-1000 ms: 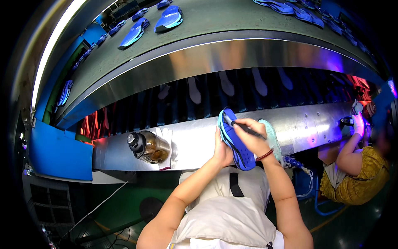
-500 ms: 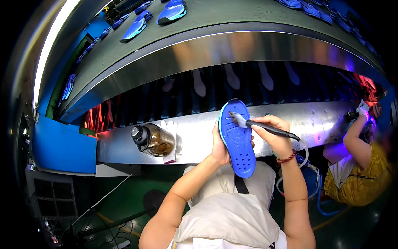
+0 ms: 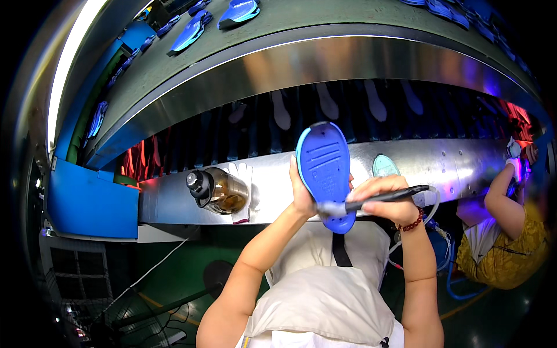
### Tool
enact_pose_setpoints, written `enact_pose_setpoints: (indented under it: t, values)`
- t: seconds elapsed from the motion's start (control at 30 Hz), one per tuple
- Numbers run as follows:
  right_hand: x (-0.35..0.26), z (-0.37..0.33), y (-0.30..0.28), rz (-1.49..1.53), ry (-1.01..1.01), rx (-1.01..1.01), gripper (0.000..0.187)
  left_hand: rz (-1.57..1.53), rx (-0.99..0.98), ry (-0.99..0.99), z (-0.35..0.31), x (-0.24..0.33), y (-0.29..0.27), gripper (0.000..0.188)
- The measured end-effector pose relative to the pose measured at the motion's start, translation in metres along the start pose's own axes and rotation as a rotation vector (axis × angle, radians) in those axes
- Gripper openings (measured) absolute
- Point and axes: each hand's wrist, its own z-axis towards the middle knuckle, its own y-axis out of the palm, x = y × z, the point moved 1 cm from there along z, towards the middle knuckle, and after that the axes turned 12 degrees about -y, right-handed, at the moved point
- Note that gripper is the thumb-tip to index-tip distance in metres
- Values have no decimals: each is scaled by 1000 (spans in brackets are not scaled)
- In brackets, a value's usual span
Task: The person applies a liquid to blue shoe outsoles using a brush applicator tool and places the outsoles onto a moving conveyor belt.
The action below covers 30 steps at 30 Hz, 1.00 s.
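Observation:
My left hand (image 3: pixel 301 194) is closed on the left edge of a blue shoe sole (image 3: pixel 326 165), tilted up above the metal ledge. Grooves, small print and holes mark its face, and the toe end is dark. My right hand (image 3: pixel 386 198) grips a black-handled brush (image 3: pixel 389 199), with a clear hose running off its far end. Its pale bristles, slightly blurred, rest at the lower, narrower part of the sole. Some of my left fingers are hidden behind the sole.
On the metal ledge (image 3: pixel 278 203) stand a dark-capped bottle (image 3: pixel 223 191) by a white glove (image 3: pixel 244 177), and a mint-green sole piece (image 3: pixel 383 165). A conveyor belt (image 3: pixel 325 20) above carries blue soles (image 3: pixel 191 32). A person in yellow (image 3: pixel 502 249) works at right.
The brush has gone from the upper part of the sole down to its lower part. The sole has shifted slightly up and left, and the mint-green piece now shows more fully.

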Motion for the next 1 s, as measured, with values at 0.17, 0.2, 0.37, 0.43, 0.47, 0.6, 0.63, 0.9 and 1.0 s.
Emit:
enact_pose_setpoints:
  t: [0.17, 0.2, 0.37, 0.43, 0.47, 0.6, 0.63, 0.9, 1.0]
  values:
    - [-2, 4, 7, -602, -232, -123, 20, -39, 72, 120, 4, 13, 5, 94]
    - [-7, 5, 7, -527, -212, -190, 19, -71, 48, 137, 4, 16, 6, 95]
    - [1, 4, 1, -569, -155, -10, 22, -161, 83, 185, 7, 28, 11, 95]
    - [1, -1, 8, -566, -190, -130, 21, -180, 67, 215, 5, 29, 6, 95]
    - [-6, -1, 13, -583, -202, -182, 21, -178, 54, 235, 4, 32, 7, 95]
    - [-7, -8, 8, -359, -95, -108, 21, -167, 129, 221, 7, 33, 6, 93]
    - [1, -9, 7, -420, -95, 4, 21, -215, 130, 195, 5, 32, 12, 92]
    - [1, -13, 2, -253, -71, -59, 20, -144, 132, 224, 0, 38, 12, 92]
    - [4, -11, 3, -500, -70, 56, 21, -122, 168, 231, 4, 39, 18, 92]
